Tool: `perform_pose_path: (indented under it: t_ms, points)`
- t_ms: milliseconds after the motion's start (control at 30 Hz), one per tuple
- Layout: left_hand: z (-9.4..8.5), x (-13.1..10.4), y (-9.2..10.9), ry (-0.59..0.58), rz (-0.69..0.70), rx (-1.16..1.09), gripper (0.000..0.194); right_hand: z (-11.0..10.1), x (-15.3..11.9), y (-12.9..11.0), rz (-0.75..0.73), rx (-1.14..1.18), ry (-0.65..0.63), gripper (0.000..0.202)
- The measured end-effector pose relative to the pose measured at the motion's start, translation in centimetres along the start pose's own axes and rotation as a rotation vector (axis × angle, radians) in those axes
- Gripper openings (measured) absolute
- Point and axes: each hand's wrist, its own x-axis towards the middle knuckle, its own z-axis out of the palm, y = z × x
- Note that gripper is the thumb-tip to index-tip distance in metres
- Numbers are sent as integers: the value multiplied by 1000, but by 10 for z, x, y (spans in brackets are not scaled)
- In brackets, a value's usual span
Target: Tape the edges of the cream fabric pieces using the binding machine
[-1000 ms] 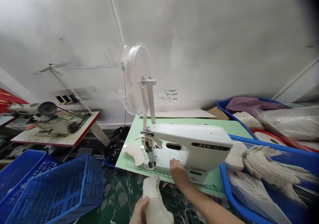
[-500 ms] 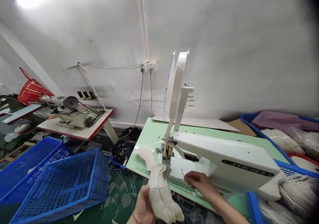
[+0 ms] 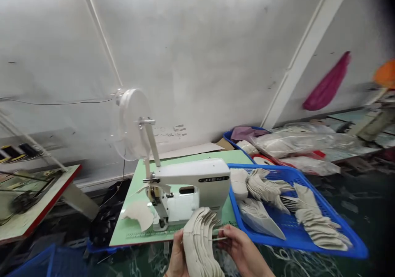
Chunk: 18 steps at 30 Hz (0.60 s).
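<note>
A bundle of curved off-white fabric pieces is upright at the bottom centre, in front of the green table's edge. My left hand grips its left side. On its right, my right hand pinches a thin pale strand that reaches the bundle. Behind them stands the white sewing machine, with a clear reel of white tape above its needle end. A loose off-white piece lies on the green table, left of the machine.
At the right, a blue basket holds several fabric bundles. Behind it are plastic-wrapped goods and another blue bin. Another sewing table stands at the left, with a blue crate below. A magenta cloth hangs at the right.
The view has swung to the right, bringing the basket of bundles into sight. My right hand has moved from over the machine bed to the right side of the held bundle.
</note>
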Motion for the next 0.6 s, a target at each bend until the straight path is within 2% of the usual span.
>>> perform_pose_path:
  t_ms: [100,200,300,433,533,600]
  points:
    - [6,11,-14,-64,-27,47,60,-20,-10,-6,8,280,-8,24]
    - [14,23,-35,-98,-30,68,61,-32,-17,-8,-15,431,-25,22]
    - [19,34,-54,-135,-43,83,67,-39,-25,-8,-30,491,-24,16]
    - [22,44,-66,-174,-22,101,80,-51,-35,-12,-79,541,43,36]
    - [28,46,-71,-177,4,90,92,-58,-39,-10,-101,530,122,40]
    - [35,45,-75,-171,-16,107,92,-61,-40,-4,-119,480,106,47]
